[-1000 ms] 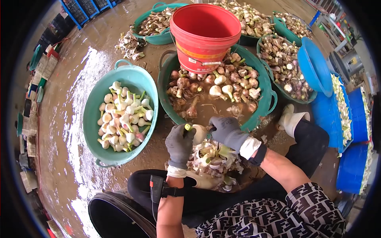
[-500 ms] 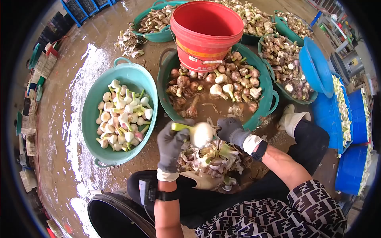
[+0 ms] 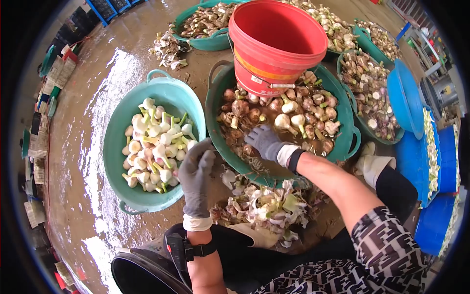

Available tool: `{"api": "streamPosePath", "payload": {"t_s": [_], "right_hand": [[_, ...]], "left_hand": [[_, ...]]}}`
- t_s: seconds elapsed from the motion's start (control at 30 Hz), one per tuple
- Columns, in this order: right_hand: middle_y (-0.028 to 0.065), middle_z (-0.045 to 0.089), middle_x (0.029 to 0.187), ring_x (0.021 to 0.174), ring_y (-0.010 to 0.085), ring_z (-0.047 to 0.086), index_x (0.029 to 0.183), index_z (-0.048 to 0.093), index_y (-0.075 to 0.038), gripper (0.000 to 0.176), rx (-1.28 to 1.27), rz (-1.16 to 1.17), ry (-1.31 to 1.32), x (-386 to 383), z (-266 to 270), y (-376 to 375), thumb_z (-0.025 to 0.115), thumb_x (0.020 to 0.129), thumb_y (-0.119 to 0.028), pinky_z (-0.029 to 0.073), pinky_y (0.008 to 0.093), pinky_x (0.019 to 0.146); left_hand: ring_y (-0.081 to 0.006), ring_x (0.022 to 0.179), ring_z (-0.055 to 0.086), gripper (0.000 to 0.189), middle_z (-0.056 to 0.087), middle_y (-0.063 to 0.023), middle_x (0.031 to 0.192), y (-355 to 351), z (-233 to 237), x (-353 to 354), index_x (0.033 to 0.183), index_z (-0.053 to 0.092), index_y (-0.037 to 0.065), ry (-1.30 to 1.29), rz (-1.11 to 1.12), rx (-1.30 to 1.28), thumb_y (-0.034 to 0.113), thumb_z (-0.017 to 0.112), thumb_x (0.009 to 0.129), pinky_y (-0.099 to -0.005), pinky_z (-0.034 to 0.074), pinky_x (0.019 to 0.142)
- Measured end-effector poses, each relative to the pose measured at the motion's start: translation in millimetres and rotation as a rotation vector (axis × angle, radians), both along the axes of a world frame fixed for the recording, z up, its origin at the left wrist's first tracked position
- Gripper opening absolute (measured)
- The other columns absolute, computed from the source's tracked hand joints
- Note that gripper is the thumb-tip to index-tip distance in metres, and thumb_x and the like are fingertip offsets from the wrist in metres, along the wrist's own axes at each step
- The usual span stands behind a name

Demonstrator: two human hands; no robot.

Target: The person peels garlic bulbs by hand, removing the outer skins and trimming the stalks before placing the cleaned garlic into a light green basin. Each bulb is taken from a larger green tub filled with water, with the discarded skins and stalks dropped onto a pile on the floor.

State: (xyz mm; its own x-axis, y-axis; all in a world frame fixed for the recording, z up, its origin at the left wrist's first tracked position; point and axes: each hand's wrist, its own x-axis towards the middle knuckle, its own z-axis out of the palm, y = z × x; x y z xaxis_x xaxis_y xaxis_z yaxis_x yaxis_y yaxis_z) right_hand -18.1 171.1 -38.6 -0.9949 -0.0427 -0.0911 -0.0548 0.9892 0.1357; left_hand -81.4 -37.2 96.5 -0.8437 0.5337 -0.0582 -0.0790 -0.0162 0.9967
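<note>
My left hand (image 3: 196, 174), in a grey glove, hovers at the right rim of a light teal basin (image 3: 116, 132) that holds several peeled white garlic bulbs (image 3: 155, 143); its fingers are apart and I see nothing in it. My right hand (image 3: 264, 141), also gloved, reaches into a dark green basin (image 3: 213, 105) of muddy water, among unpeeled garlic bulbs (image 3: 293, 110); the fingers look spread, with nothing visibly gripped. A pile of garlic skins and cut stems (image 3: 267, 203) lies in front of my knees.
A red bucket (image 3: 274, 46) stands tilted in the dark green basin. More green basins of garlic (image 3: 208, 22) sit behind and to the right (image 3: 372, 93). Blue tubs (image 3: 440, 157) line the right side. The floor is wet concrete (image 3: 88, 98). A black bin rim (image 3: 142, 272) is at my left.
My left hand carried the peeled bulb leftward to the teal basin and no longer holds it. My right hand left the bulb and reached forward into the dark green basin.
</note>
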Motion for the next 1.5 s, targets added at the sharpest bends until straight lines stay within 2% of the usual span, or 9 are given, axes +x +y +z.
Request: {"api": "streamPosePath", "payload": {"t_s": [0.13,0.33,0.47,0.53,0.63,0.83,0.93,1.07,1.5], "right_hand": [[0.0057,0.060,0.100,0.094,0.0200,0.056,0.098,0.059,-0.017,0.025,0.006,-0.196,-0.544,8.9,0.9,-2.6,0.052,0.073,-0.017,0.039,0.0354,0.078],[0.0183,0.055,0.106,0.100,0.0331,0.051,0.101,0.055,-0.003,0.038,-0.709,-0.542,-0.478,64.4,-21.7,6.2,0.054,0.068,-0.022,0.040,0.0368,0.085],[0.0233,0.053,0.106,0.102,0.0335,0.050,0.107,0.053,-0.003,0.044,-0.745,-0.580,-0.365,80.5,-8.7,3.7,0.056,0.070,-0.026,0.040,0.0370,0.086],[0.0133,0.060,0.099,0.090,0.0298,0.057,0.111,0.055,-0.016,0.041,-0.760,-0.649,-0.332,85.2,16.9,10.5,0.058,0.070,-0.018,0.044,0.0354,0.079],[0.0054,0.060,0.082,0.065,0.0113,0.055,0.102,0.057,-0.003,0.025,-1.523,-0.873,-0.156,104.8,49.1,14.7,0.048,0.083,-0.015,0.045,0.0217,0.058],[0.0043,0.057,0.067,0.050,0.0080,0.052,0.091,0.056,-0.002,0.038,-2.500,-0.732,0.096,124.0,138.9,-16.6,0.060,0.078,-0.038,0.040,0.0198,0.042],[0.0007,0.053,0.059,0.045,0.0075,0.049,0.083,0.055,-0.005,0.043,-2.013,-0.849,0.172,115.4,101.0,-21.4,0.064,0.072,-0.045,0.037,0.0193,0.039],[-0.0020,0.051,0.054,0.040,0.0071,0.045,0.077,0.052,-0.006,0.037,-1.650,-1.107,0.252,103.0,92.4,-37.2,0.070,0.069,-0.038,0.035,0.0202,0.036],[0.0074,0.058,0.059,0.043,0.0150,0.054,0.076,0.056,0.001,0.012,-2.251,-1.097,0.261,113.4,99.7,-36.5,0.059,0.075,-0.010,0.044,0.0251,0.038]], "left_hand": [[-0.0077,0.076,0.052,0.027,0.057,-0.0043,0.090,7.9,-5.4,0.3,0.107,0.054,-0.001,-0.007,-0.062,-0.044,0.013,0.048,0.084,-0.0196,0.043,0.066],[-0.0090,0.083,0.051,0.028,0.057,-0.0043,0.093,22.2,-33.7,8.4,0.106,0.053,-0.002,-0.066,-0.209,-0.133,0.013,0.053,0.082,-0.0219,0.041,0.076],[-0.0176,0.088,0.055,0.033,0.059,-0.0085,0.094,27.8,-42.9,19.0,0.106,0.054,0.001,0.152,-0.280,-0.282,0.014,0.061,0.077,-0.0259,0.042,0.080],[-0.0282,0.098,0.052,0.053,0.053,-0.0138,0.107,31.4,-39.4,26.1,0.115,0.047,0.004,0.359,-0.357,-0.385,0.014,0.068,0.068,-0.0322,0.042,0.084],[-0.0336,0.114,0.039,0.084,0.034,-0.0170,0.127,38.9,-38.2,47.3,0.129,0.025,0.007,0.749,-0.511,-0.433,0.011,0.072,0.059,-0.0373,0.037,0.092],[-0.0294,0.111,0.044,0.074,0.043,-0.0173,0.120,40.7,-46.2,57.9,0.123,0.036,0.003,0.455,-0.434,-0.114,0.010,0.073,0.060,-0.0325,0.037,0.092],[-0.0261,0.099,0.053,0.065,0.052,-0.0152,0.107,41.0,-51.2,63.1,0.117,0.043,0.002,0.233,-0.315,0.064,0.017,0.074,0.062,-0.0305,0.042,0.086],[-0.0263,0.094,0.054,0.063,0.052,-0.0143,0.103,39.4,-32.4,75.7,0.110,0.047,0.001,0.624,-0.304,-0.114,0.030,0.075,0.061,-0.0318,0.043,0.080],[-0.0228,0.100,0.050,0.062,0.050,-0.0146,0.108,44.1,-50.4,80.2,0.116,0.042,-0.002,0.319,-0.310,0.143,0.042,0.060,0.076,-0.0298,0.039,0.086]]}}
